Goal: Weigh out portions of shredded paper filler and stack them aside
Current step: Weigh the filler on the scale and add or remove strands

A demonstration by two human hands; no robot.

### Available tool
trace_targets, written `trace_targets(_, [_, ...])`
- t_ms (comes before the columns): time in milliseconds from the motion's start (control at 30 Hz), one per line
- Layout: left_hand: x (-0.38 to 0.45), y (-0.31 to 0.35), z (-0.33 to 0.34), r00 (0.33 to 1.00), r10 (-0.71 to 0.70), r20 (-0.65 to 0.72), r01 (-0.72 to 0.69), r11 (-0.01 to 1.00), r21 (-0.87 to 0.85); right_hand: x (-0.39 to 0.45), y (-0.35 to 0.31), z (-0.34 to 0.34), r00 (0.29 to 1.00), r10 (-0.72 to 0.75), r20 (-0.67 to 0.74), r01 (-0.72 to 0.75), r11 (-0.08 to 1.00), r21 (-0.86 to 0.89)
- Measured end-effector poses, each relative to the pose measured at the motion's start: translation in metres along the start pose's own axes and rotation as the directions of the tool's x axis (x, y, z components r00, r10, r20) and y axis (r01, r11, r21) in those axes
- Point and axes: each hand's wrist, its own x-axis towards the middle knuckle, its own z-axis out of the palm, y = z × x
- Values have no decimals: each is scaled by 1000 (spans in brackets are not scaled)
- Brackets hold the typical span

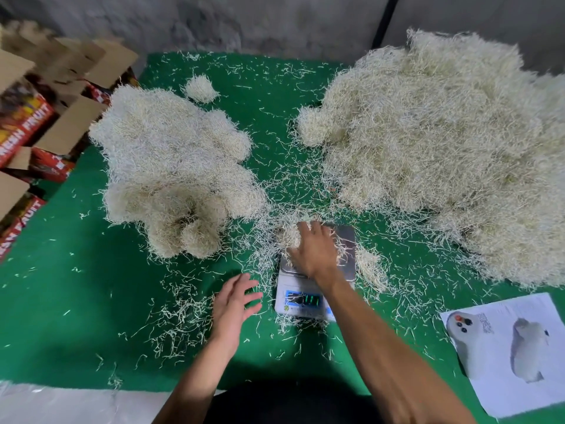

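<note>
- Right hand (313, 250): your fingers are spread and curled down over a small clump of pale shredded paper filler (290, 235) on the steel platform of the white digital scale (347, 240). The hand lies on the clump, but you cannot tell whether it is pressing, releasing or gathering it.
- Left hand (234, 302): open and empty, fingers spread, palm down just above the green felt surface (76, 301), just beside the scale's left edge and not touching the portion.
- Step in hand, as a judgement: a portion is on the scale for weighing. The lit green display (307, 299) shows digits, partly crossed by your right forearm and too blurred to read with confidence.
- Next move, as a judgement: lift the right hand clear so the reading settles without your weight on it, then add or remove strands; loose strands trailing over the platform's edge onto the surface may falsify the figure.
- Portion relative to hands: directly beneath the right hand, well within reach of the left.
- Left heap of rounded filler clumps (171, 166): beyond the left hand, apparently the stack of finished portions.
- Large loose heap of filler (443, 148): to the right of the scale, apparently the supply.
- Periphery: printed cardboard fruit boxes (27, 123) at far left; a printed paper sheet (513, 350) at near right.
</note>
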Motion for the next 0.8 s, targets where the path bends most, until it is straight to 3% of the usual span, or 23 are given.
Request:
trace_targets(33, [2,3,3,1000,7,3,-7,1000,-6,-8,2,3,1000,7,3,-8,987,162])
trace_targets(100, [5,15,13,999,28,42,-28,1000,-11,-27,-2,2,998,62,25,-66,853,517])
trace_targets(233, [7,44,47,972,138,191,-153,986,69,-49,-25,-15,992,122,-42,-45,632,773])
trace_targets(300, [8,54,59,965,206,162,-231,961,152,-49,-25,-22,992,124,-24,-50,559,828])
trace_targets(367, [9,64,62,963,234,131,-253,955,155,-40,-10,-31,973,226,-43,-75,490,868])
trace_targets(467, [13,74,51,963,267,27,-268,961,64,-21,25,-62,851,524,30,-224,310,924])
trace_targets(533, [19,77,35,961,276,-2,-268,935,232,-12,45,-81,811,581,72,-239,217,946])
trace_targets(600, [24,80,24,955,294,40,-265,785,560,-8,53,-90,814,578,57,-193,178,965])
trace_targets(633, [25,85,22,958,280,61,-261,765,588,-8,51,-91,816,576,48,-187,185,965])
trace_targets(733, [26,99,37,876,410,253,-472,630,616,-7,30,-86,860,509,37,-156,192,969])
trace_targets(800, [23,103,58,856,400,329,-517,620,590,-5,11,-80,881,473,26,-133,195,972])
